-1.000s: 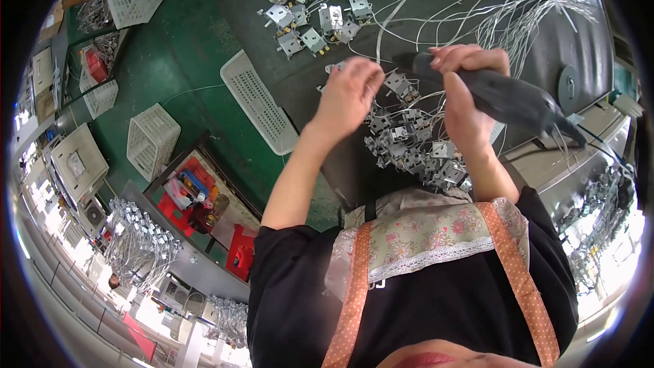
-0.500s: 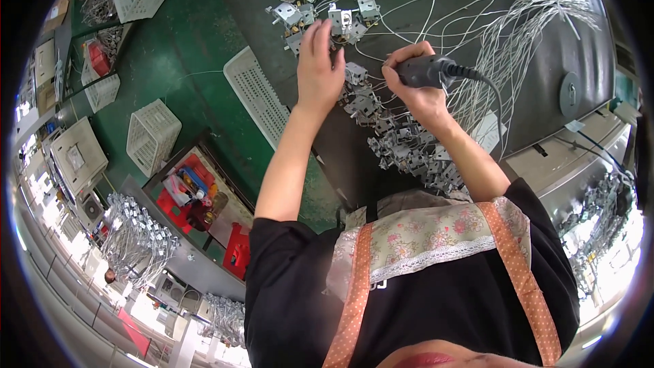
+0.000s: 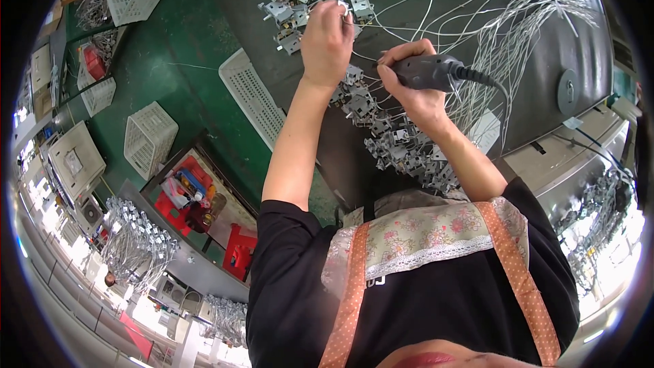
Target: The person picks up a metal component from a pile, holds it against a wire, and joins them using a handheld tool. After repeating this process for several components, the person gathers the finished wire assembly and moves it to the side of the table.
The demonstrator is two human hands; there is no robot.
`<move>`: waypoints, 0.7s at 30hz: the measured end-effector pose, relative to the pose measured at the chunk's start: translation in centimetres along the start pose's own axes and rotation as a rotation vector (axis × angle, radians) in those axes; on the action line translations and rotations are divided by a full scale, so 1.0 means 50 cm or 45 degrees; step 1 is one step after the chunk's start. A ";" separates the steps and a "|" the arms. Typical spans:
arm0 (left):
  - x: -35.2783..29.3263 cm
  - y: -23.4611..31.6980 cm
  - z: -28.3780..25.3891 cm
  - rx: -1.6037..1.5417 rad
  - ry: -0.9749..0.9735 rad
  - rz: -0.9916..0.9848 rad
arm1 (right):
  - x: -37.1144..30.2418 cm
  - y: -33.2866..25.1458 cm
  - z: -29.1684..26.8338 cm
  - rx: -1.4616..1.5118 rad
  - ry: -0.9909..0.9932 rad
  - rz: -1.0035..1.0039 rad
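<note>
One dark table [image 3: 538, 88], right hand [image 3: 418, 102] gripping one tool [image 3: 429, 71]; left hand [image 3: 328, 46] at metal parts [image 3: 362, 8], grip unclear

Table [image 3: 538, 88]: dark grey; metal parts [image 3: 402, 150]: silver-grey; wires [image 3: 565, 1]: whitish.
The hand tool [image 3: 426, 73] was dark grey, its cord [image 3: 485, 79] black. The apron bib [image 3: 422, 240] carried pink flowers on pale green, with white lace [image 3: 429, 258]; its straps [image 3: 516, 266] were orange, dotted white. The shirt [image 3: 449, 307] was black, the floor [image 3: 194, 48] green.

Corded pwr tool [image 3: 428, 72] gripped in R hand [image 3: 417, 99], approx. 1–2 o'clock; L hand [image 3: 328, 48] curled at wired metal units [image 3: 278, 11], approx. 12; wire bundle [image 3: 560, 3] laid at 2.
</note>
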State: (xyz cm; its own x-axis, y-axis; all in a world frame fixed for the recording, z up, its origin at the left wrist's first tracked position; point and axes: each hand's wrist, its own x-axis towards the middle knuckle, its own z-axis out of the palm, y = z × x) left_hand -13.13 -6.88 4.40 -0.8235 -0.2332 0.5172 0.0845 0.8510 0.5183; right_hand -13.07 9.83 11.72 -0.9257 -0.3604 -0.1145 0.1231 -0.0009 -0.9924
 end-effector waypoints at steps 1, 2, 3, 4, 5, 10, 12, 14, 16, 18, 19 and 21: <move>0.005 0.006 -0.003 0.051 -0.054 0.033 | -0.002 -0.003 0.001 0.018 -0.005 0.022; 0.000 -0.005 0.010 0.107 0.019 0.172 | -0.003 -0.005 0.002 0.036 -0.011 0.043; -0.010 -0.007 0.006 0.118 0.025 0.171 | -0.003 -0.006 0.003 0.040 -0.021 0.038; -0.024 -0.003 0.005 0.074 -0.131 0.019 | -0.005 -0.004 -0.001 0.021 -0.013 0.049; -0.037 0.001 0.004 0.030 -0.287 -0.132 | -0.006 -0.002 -0.004 0.002 -0.004 0.059; -0.035 -0.010 -0.011 -0.103 -0.361 -0.206 | -0.012 0.003 -0.010 -0.045 -0.011 0.064; -0.026 -0.025 -0.020 -0.147 -0.217 -0.134 | -0.009 0.001 -0.007 -0.023 -0.010 0.068; -0.004 -0.014 -0.043 -0.204 -0.011 -0.080 | -0.008 -0.003 -0.011 -0.031 -0.004 0.045; 0.008 0.004 -0.084 -0.107 -0.127 -0.041 | -0.006 -0.007 -0.014 -0.036 -0.005 0.020; -0.013 0.009 -0.100 0.012 -0.344 -0.107 | -0.004 -0.011 -0.016 0.042 0.012 -0.006; -0.039 0.008 -0.103 0.016 -0.342 -0.109 | -0.001 -0.013 -0.014 0.045 0.008 -0.006; -0.082 0.030 -0.121 -0.053 -0.504 -0.321 | 0.003 -0.034 -0.011 0.168 -0.011 -0.119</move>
State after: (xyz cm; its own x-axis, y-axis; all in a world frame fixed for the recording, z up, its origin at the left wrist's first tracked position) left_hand -6.27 -7.49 7.17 -0.9712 -0.2261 0.0758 -0.1303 0.7695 0.6252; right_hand -13.61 10.30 13.35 -0.9324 -0.3607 -0.0214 0.0833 -0.1569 -0.9841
